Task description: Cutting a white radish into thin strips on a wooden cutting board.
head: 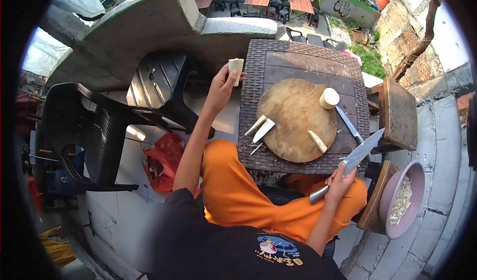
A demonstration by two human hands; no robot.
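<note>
My left hand (pixel 224 84) holds up a pale peeled root piece (pixel 235 71), just past the left edge of the woven table. Over my right knee, my right hand (pixel 340 183) grips a large kitchen knife (pixel 363 149) near where blade meets handle, its blade pointing up and right. A round wooden cutting board (pixel 294 127) lies on the table. On its upper right stands a thick cylindrical root chunk (pixel 329 98), and a pale wedge (pixel 317 141) lies near its lower right edge. Two more cut pieces (pixel 263 130) rest at the board's left edge.
A second knife (pixel 349 123) lies right of the board, partly behind the large blade. A pink basin (pixel 413 205) with cut pale strips sits on a wooden stool at the right. Left are a black plastic chair (pixel 100 105), a black stool (pixel 160 78) and a red plastic bag (pixel 167 149).
</note>
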